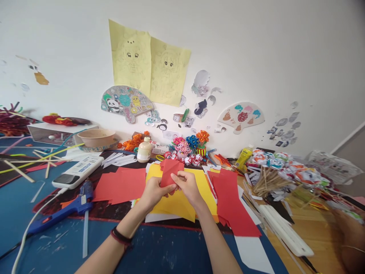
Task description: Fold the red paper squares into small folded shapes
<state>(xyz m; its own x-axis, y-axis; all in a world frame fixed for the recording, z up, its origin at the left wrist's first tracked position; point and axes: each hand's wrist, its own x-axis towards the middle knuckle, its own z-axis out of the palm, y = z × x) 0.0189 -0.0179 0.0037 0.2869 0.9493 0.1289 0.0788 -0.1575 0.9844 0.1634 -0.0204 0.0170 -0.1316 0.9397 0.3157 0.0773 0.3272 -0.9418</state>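
On my feed I have the left hand [153, 193] and right hand [187, 186] both pinching a red paper [170, 172] by its near end, thumbs on top, over the yellow sheets [182, 207]; I see a left red pile [122, 184], a right red pile [232, 201], and a glue gun [71, 213] lying left of the left forearm

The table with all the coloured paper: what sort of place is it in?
Probably a craft room or hobby workshop, though I can't be sure which: there's a blue glue gun, stacked red paper and orange flowers that look handmade.
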